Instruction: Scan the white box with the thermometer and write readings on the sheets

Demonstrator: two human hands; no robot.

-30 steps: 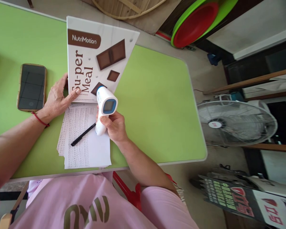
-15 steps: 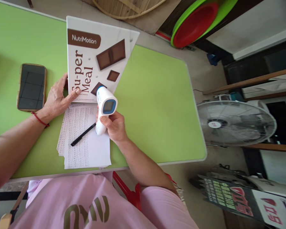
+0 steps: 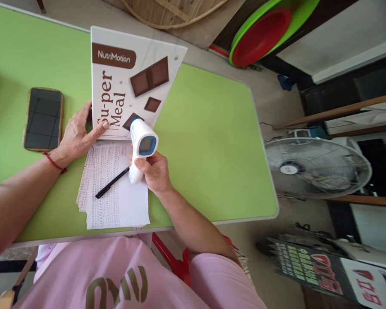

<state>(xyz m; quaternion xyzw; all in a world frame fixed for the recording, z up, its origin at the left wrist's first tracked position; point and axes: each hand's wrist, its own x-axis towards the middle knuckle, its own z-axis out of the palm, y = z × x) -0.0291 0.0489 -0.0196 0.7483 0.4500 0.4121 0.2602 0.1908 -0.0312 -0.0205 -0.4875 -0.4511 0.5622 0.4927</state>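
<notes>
My left hand (image 3: 82, 133) grips the lower left corner of a white NutriMotion box (image 3: 116, 86), its thumb on the front and its other fingers behind. Chocolate pieces are printed on that box, which is tilted up above the papers. In my right hand (image 3: 156, 171) is a white and blue infrared thermometer (image 3: 138, 148), its small grey screen facing me and its front end toward the box. A stack of handwritten sheets (image 3: 116, 212) lies beneath, with a black pen (image 3: 112, 182) across it. Part of the pen is hidden behind the thermometer's handle.
A smartphone (image 3: 43, 120) lies on the green table (image 3: 212, 150), left of my left hand. Beyond the table's right edge stands a large fan (image 3: 318, 167). Red and green basins (image 3: 263, 36) are at the far side, near a round wooden board (image 3: 170, 13).
Both hands keep their holds on the box and the thermometer. The whole view has shifted slightly, and the box leans back a little differently.
</notes>
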